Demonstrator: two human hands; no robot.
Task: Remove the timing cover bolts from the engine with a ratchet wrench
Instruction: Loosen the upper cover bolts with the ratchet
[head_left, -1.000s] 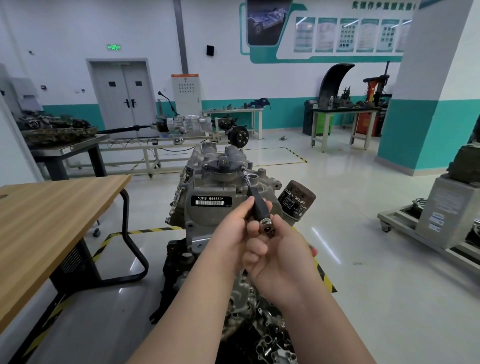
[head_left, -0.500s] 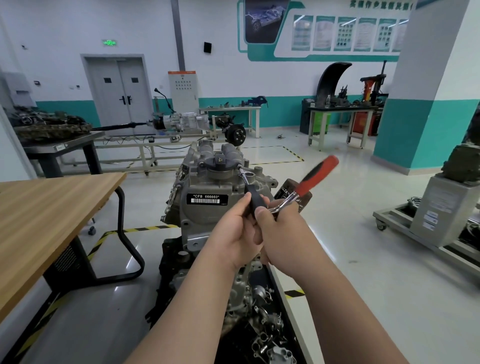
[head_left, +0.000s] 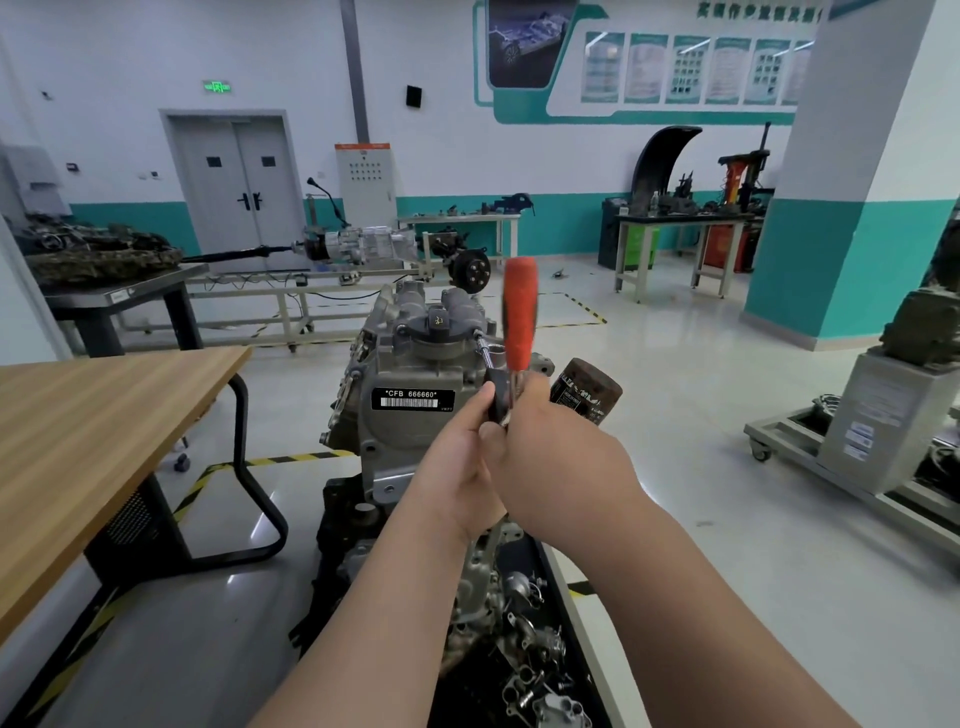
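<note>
A grey engine with a label reading CFB 666660 stands in front of me. A ratchet wrench with a red handle points nearly straight up. Its chrome extension reaches to a bolt on the timing cover near the top right of the engine. My left hand grips the black part of the extension. My right hand holds the ratchet at its head, just right of the left hand; the head itself is hidden by my fingers.
A rusty oil filter sticks out at the engine's right. A wooden table stands to the left. Loose metal parts lie in a black tray below my arms. A trolley with an engine is on the right.
The red handle has swung from pointing up-right to nearly upright. A second ago it was not visible. Both hands stay together on the tool.
</note>
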